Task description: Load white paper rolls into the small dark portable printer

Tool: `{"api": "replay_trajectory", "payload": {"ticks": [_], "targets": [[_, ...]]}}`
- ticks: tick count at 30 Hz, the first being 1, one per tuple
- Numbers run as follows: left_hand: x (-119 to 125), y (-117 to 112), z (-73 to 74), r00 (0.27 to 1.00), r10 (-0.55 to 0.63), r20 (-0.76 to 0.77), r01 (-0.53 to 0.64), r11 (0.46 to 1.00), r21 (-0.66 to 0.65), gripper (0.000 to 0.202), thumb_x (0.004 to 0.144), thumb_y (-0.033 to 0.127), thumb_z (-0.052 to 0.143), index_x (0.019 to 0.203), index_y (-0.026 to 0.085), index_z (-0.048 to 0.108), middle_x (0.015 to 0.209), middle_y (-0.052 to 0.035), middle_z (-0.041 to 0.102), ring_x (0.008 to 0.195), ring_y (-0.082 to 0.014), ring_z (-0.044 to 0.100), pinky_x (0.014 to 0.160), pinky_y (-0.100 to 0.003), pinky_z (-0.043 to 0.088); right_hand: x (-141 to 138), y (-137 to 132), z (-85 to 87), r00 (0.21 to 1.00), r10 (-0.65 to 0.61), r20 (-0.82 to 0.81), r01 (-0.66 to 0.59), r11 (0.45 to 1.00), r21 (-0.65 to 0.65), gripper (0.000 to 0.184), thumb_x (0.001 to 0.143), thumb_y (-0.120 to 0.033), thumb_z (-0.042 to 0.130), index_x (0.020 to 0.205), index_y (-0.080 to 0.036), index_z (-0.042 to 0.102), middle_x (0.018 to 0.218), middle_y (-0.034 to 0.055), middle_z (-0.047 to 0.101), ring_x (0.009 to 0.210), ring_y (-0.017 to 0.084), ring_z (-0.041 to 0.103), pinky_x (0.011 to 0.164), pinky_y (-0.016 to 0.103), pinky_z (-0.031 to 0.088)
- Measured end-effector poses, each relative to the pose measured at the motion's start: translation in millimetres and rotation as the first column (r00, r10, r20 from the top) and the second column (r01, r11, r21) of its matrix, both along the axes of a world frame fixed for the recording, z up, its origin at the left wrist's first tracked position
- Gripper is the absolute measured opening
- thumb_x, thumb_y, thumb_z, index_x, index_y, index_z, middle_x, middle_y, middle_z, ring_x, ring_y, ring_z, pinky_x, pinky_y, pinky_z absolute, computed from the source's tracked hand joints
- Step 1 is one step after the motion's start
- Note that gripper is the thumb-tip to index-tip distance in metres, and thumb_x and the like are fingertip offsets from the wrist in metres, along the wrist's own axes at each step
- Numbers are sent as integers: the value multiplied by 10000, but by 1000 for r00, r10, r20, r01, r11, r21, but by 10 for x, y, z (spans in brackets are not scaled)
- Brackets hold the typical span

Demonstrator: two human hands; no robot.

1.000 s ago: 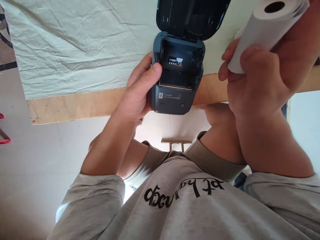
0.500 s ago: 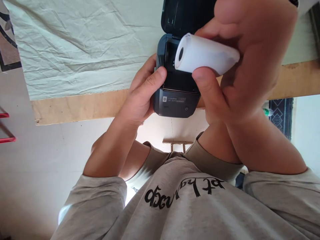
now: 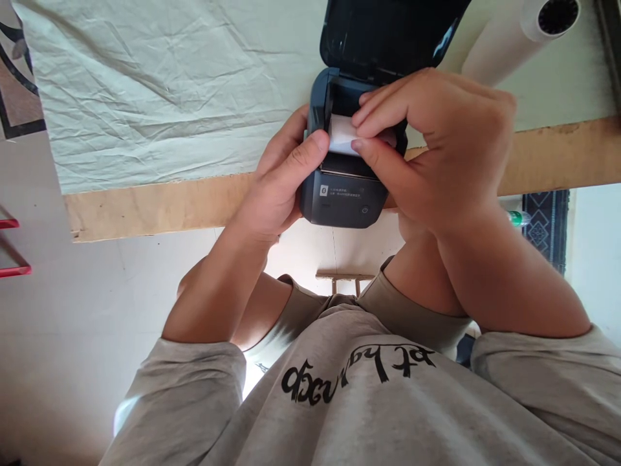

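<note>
A dark label printer point(image 3: 345, 200) is held at the table's front edge, its black lid point(image 3: 388, 39) swung up. My left hand point(image 3: 286, 171) grips the printer's left side, the thumb on the rim of its paper bay. Inside the bay lies a white paper roll point(image 3: 342, 134). My right hand point(image 3: 436, 142) pinches the roll between thumb and fingers from the right. The roll's right part is hidden behind those fingers.
A pale green cloth point(image 3: 169, 90) covers the table, whose bare wooden edge point(image 3: 160, 213) faces me. At the upper right stands a white cylindrical object point(image 3: 514, 39) with a dark round end. A dark patterned mat point(image 3: 546, 226) lies below at the right.
My right hand has moved down and left, bringing the paper roll from above the printer into its bay. The printer has shifted slightly; my left hand keeps its grip.
</note>
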State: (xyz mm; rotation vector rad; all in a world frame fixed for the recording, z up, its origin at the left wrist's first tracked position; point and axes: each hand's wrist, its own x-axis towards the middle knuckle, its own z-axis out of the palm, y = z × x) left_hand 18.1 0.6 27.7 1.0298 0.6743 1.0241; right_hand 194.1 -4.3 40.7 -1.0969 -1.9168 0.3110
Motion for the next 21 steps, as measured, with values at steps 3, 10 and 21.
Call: {"api": "replay_trajectory", "payload": {"ticks": [3,10,21], "targets": [[-24,6,-8,999,-25,-25,25,1000,-13,193,945,325,553,994,190,682,853,-38,636,1030,-213,642,825,-279,501,5,-24,18,1000,-8,10,7,994,105,106,840,-172,597,742,-210,598,833,-34,699,885,160,689,814,342,547],[-26,29,-63,999,-32,27,32,999,24,415,873,461,649,1222,245,581,1196,-28,640,1179,-239,614,881,-320,517,38,-139,1,999,-37,32,22,924,382,66,777,-204,637,750,-244,592,863,-59,696,796,148,625,702,333,469],[-71,51,-56,994,-107,-9,107,988,111,567,764,334,766,1258,258,499,1188,1,644,1146,-204,646,945,-320,503,-11,-185,-81,976,37,214,-112,930,351,113,790,-187,662,799,-253,571,846,-58,693,761,143,586,667,349,389]]}}
